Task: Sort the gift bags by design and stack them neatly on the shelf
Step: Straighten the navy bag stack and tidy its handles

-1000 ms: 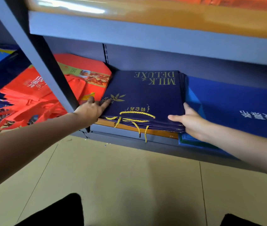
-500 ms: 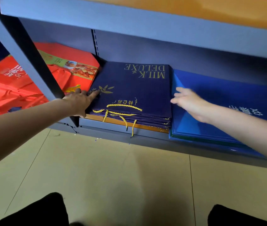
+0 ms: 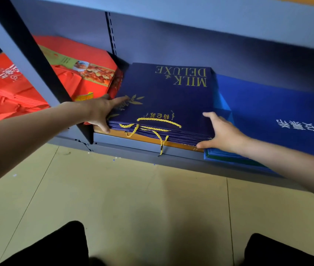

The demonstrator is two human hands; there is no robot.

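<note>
A flat stack of navy gift bags (image 3: 167, 100) printed "MILK DELUXE" in gold, with yellow rope handles (image 3: 150, 127), lies on the low shelf (image 3: 142, 146). My left hand (image 3: 102, 110) rests on the stack's left front corner, fingers straight on top and thumb down against the front edge. My right hand (image 3: 221, 133) presses flat against the stack's right front corner, thumb at the bottom edge. To the right lies a stack of bright blue bags (image 3: 277, 116) with white characters. Red bags (image 3: 87, 72) with a food picture lie to the left.
A grey upright post (image 3: 27, 60) of the shelving stands just left of my left arm. More red bags (image 3: 2, 87) are piled beyond it. An upper shelf board (image 3: 190, 18) runs overhead. Beige floor tiles (image 3: 133, 198) lie in front, with my dark knees at the bottom.
My right hand came back from the top of the blue stack to the navy stack's right front corner. My left hand stays at the left corner. The view has moved closer.
</note>
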